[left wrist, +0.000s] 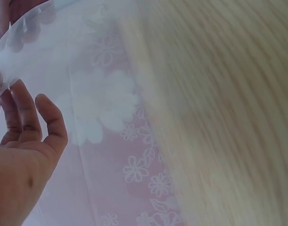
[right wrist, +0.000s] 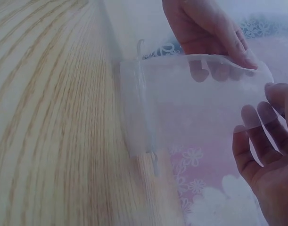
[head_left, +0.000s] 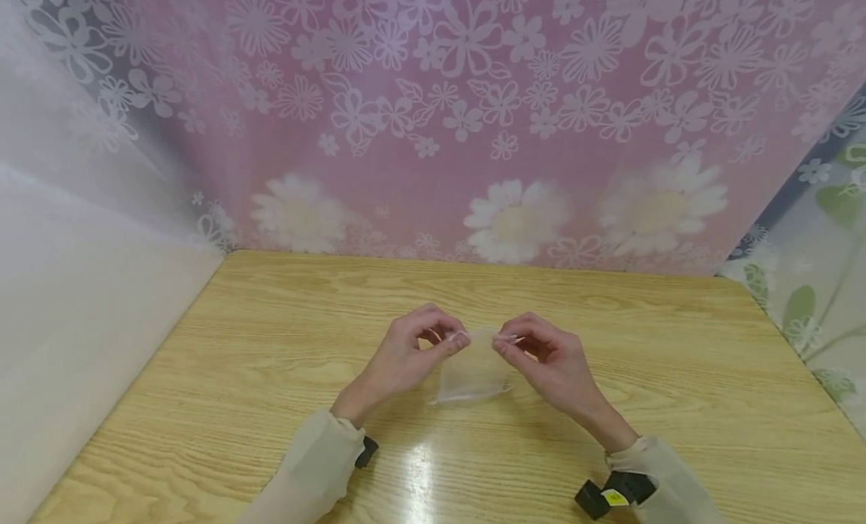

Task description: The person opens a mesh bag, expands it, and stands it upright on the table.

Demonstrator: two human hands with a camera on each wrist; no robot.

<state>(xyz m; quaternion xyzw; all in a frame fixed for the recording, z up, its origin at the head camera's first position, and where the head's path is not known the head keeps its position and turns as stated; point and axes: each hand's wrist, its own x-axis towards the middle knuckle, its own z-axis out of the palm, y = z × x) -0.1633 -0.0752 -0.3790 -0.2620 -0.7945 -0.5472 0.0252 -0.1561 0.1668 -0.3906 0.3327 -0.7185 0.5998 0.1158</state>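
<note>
A small translucent pouch hangs over the wooden table, stretched between the two hands. The left hand pinches its upper left corner between thumb and fingers. At the upper right corner, the right hand pinches it likewise. In the right wrist view the sheer pouch shows fingertips through its material. A crosswise band runs near the pouch's lower end, and a thin string end sticks out there. The left wrist view shows only part of the pouch, beside the left hand.
The wood-grain table reaches back to a pink flowered curtain. A pale sheet hangs along the left edge, and a leaf-patterned cloth lines the right. Black wrist devices sit under the sleeves.
</note>
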